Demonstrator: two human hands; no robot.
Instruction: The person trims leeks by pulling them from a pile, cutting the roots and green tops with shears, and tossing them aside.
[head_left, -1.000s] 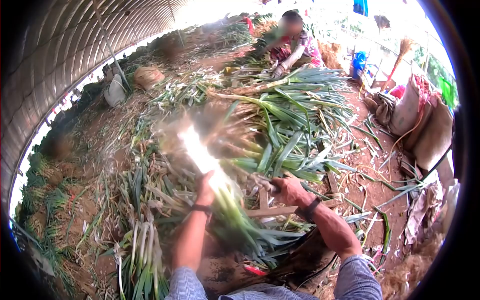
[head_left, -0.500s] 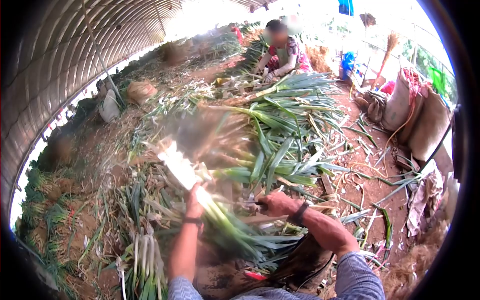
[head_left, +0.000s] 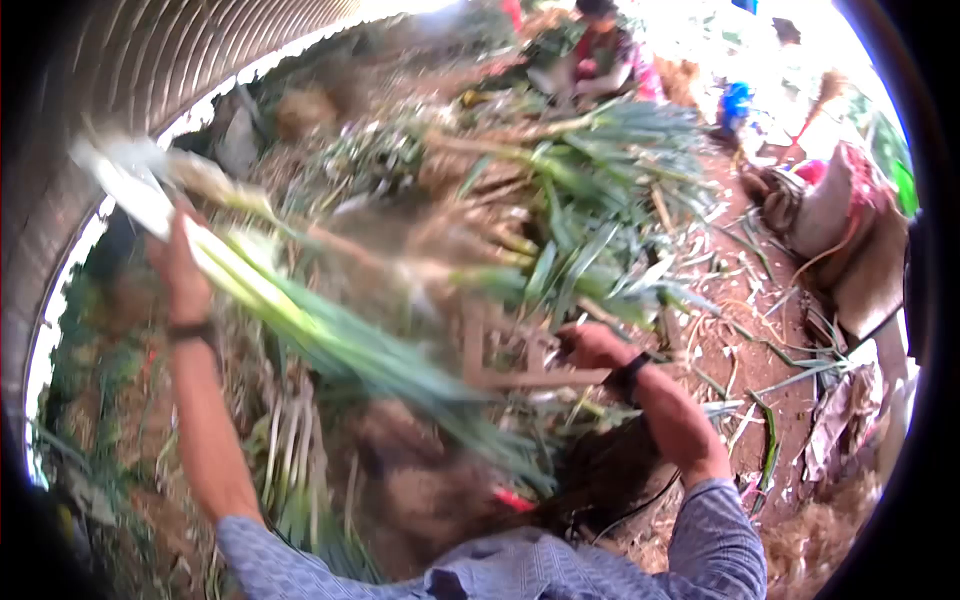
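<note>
My left hand (head_left: 180, 265) is closed around a bundle of leeks (head_left: 300, 315), high at the left. Their pale ends point up and left, while the green leaves trail down towards the middle, blurred by motion. My right hand (head_left: 597, 347) is closed beside a wooden frame (head_left: 560, 378); something dark sticks out of it, too blurred to name. Beyond the frame lies a heap of leeks (head_left: 580, 190), leaves to the right. Cleaned white-stemmed leeks (head_left: 292, 430) lie on the ground at my lower left.
A person (head_left: 605, 60) crouches at the far side of the heap. Filled sacks (head_left: 835, 215) stand at the right, near a blue bag (head_left: 737, 100). Loose leaves litter the soil. A curved ribbed tunnel wall (head_left: 250, 50) runs along the left.
My left hand has swung up and left with the leeks, away from the middle. My right hand has shifted slightly up and right. The view has tilted down a little.
</note>
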